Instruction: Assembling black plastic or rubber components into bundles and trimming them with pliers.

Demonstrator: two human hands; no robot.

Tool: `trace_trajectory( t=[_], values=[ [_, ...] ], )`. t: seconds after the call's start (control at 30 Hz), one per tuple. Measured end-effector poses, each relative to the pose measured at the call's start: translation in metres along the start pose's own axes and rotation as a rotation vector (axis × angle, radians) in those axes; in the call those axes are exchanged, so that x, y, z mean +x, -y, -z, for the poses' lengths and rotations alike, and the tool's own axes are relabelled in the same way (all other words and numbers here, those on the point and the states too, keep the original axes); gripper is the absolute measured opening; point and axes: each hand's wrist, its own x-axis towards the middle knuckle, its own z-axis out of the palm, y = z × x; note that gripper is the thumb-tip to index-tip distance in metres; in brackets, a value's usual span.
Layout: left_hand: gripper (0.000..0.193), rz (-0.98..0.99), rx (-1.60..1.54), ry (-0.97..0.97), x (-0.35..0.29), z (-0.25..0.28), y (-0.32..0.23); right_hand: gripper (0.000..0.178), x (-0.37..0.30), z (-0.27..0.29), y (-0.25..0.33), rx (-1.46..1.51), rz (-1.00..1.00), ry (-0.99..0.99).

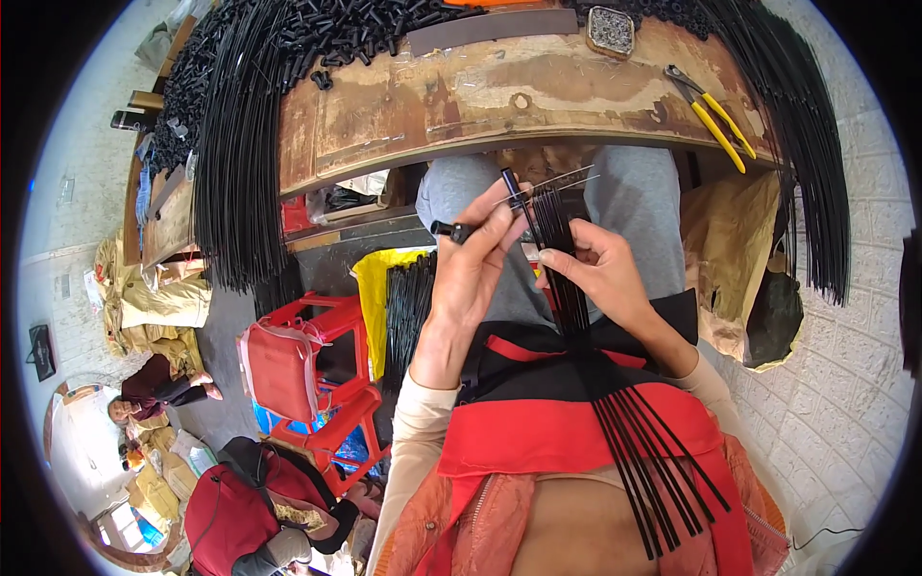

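Note:
My left hand [466,269] is closed, pinching a short black plastic tube [512,184] between thumb and fingers. A second black tube piece [448,230] sticks out on the left side of that hand. Beside the upright tube, a few thin metal wires [578,177] slant across the top of a bundle of slender black rods [552,226]. My right hand [605,276] is closed around this bundle, thumb on top. The rods run down over my black and red apron, and their lower ends fan out. Whether the wires are joined to the tube I cannot tell.
A worn wooden bench [432,101] lies ahead, with yellow-handled pliers [711,115] and piled black tube pieces [331,29]. Long black rods [235,182] hang over its left edge, more over its right. Red stools [288,370] stand at left; two people sit further off.

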Motion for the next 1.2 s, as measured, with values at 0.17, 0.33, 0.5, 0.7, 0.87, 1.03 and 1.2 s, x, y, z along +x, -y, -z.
trace_trajectory(
  t=[0.17, 0.33, 0.5, 0.7, 0.87, 1.03, 1.2],
  values=[
    [0.037, -0.136, 0.246, -0.087, -0.009, 0.001, 0.002, 0.016, -0.002, -0.005, 0.006, -0.012, -0.009, 0.031],
    [0.038, -0.11, 0.198, -0.074, -0.009, -0.002, 0.002, 0.018, 0.005, -0.004, 0.007, 0.088, 0.109, 0.017],
    [0.038, -0.079, 0.172, -0.023, -0.006, -0.003, 0.0, 0.02, 0.008, 0.0, 0.012, 0.135, 0.055, 0.07],
    [0.041, 0.014, 0.11, 0.046, -0.004, 0.005, -0.004, 0.02, 0.011, 0.006, 0.015, 0.105, 0.025, 0.155],
    [0.043, 0.018, 0.102, 0.072, -0.006, 0.004, -0.006, 0.018, 0.014, 0.009, 0.016, 0.202, -0.005, 0.208],
    [0.043, 0.031, 0.029, 0.064, -0.007, -0.002, -0.002, 0.019, 0.006, 0.008, 0.027, 0.17, -0.027, 0.184],
    [0.039, 0.128, 0.093, 0.116, -0.006, 0.017, 0.01, 0.018, 0.005, 0.009, 0.023, 0.193, 0.005, 0.183]
  ],
)
